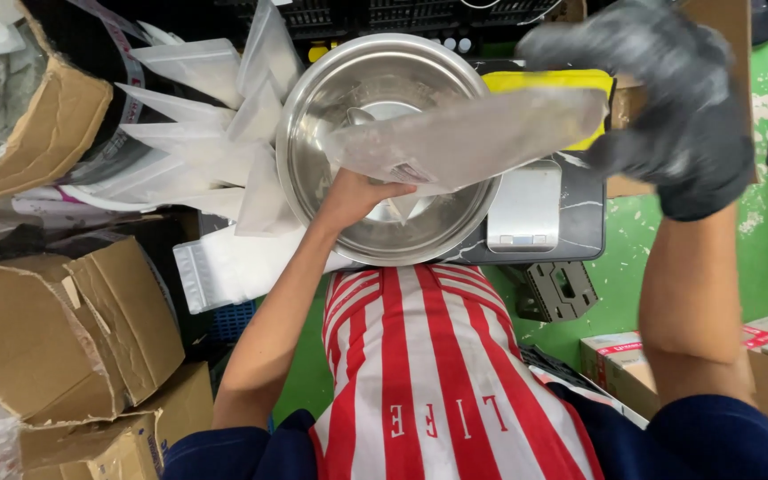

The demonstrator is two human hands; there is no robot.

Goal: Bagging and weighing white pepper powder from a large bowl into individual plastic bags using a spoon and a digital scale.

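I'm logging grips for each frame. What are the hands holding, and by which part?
Both hold one clear plastic bag over the steel bowl: bare left hand at one end, gloved right hand at the other.

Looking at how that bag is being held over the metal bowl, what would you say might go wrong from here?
1. The translucent bag is held flat between the bare left hand and the gloved right hand; if its mouth is open, contents might spill outside the metal bowl.
2. The bowl overhangs the black scale, so a push might tip it.
3. The loose empty bags lean on the bowl's rim and could slip in.
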